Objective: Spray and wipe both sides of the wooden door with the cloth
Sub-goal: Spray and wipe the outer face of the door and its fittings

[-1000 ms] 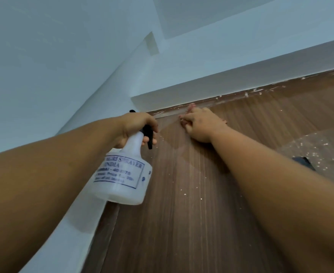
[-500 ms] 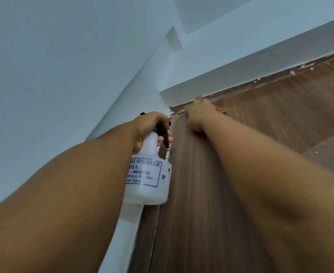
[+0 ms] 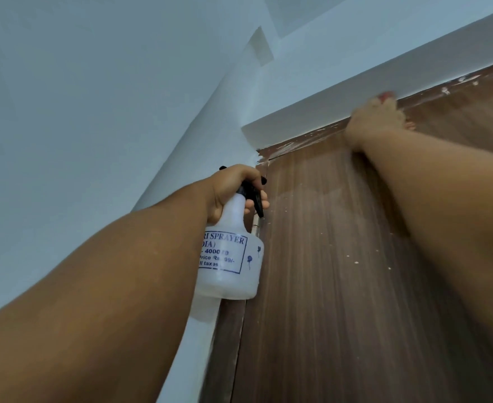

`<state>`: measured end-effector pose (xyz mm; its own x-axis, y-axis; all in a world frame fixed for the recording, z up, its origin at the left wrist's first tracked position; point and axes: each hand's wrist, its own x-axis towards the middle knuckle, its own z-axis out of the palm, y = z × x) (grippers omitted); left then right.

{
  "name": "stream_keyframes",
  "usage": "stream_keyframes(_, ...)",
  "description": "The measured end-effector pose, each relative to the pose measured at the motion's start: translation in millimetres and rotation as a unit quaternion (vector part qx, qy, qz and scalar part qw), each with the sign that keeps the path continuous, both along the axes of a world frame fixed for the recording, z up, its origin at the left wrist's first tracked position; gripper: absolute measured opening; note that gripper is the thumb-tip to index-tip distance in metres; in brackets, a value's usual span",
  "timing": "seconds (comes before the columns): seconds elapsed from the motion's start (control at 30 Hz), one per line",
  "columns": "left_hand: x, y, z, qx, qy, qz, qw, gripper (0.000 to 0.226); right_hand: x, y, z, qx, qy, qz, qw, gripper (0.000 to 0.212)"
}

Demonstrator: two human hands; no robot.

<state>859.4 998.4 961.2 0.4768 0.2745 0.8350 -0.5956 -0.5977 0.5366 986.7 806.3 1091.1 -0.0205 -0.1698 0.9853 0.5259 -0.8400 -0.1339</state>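
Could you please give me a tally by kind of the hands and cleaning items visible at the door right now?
Hands: 2, left hand and right hand
Spray bottles: 1, the white spray bottle
Cloths: 1, a pink cloth barely showing under the right hand
Wooden doors: 1, the wooden door
Total: 5

Left hand [image 3: 233, 189] gripping white spray bottle [image 3: 229, 257], right hand [image 3: 377, 122] pressed high on wooden door [image 3: 341, 271]

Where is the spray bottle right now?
In the head view, the spray bottle sits left of centre, held by its neck in the left hand, right beside the left edge of the wooden door.
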Motion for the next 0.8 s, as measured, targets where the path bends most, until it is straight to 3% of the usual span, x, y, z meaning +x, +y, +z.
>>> stream_keyframes(0.23, 3, -25, 1, 0.036, 0.042, 0.020, 0.998, 0.019, 15, -34, -16, -0.009, -0.016, -0.006, 1.000, 0.043)
stream_keyframes(0.37, -2, -28, -1, -0.003, 0.018, 0.013, 1.000, 0.017, 8, -13, -33, -0.021, -0.022, -0.022, 0.999, 0.045)
stream_keyframes(0.5, -2, -27, -12, -0.044, -0.024, 0.014, 0.999, 0.015, -13, 37, -64, -0.150, -0.025, -0.040, 0.988, 0.050)
stream_keyframes(0.63, -11, -22, -17, -0.069, -0.080, 0.097, 0.990, 0.011, -33, 101, -126, -0.344, -0.054, -0.021, 0.937, 0.053)
stream_keyframes(0.7, -17, -25, -19, -0.069, -0.074, 0.121, 0.987, 0.009, -35, 109, -136, -0.378, -0.036, 0.004, 0.925, 0.056)
stream_keyframes(0.8, -16, -28, -20, -0.027, -0.011, 0.113, 0.993, 0.008, -32, 87, -112, -0.373, -0.028, -0.040, 0.927, 0.059)
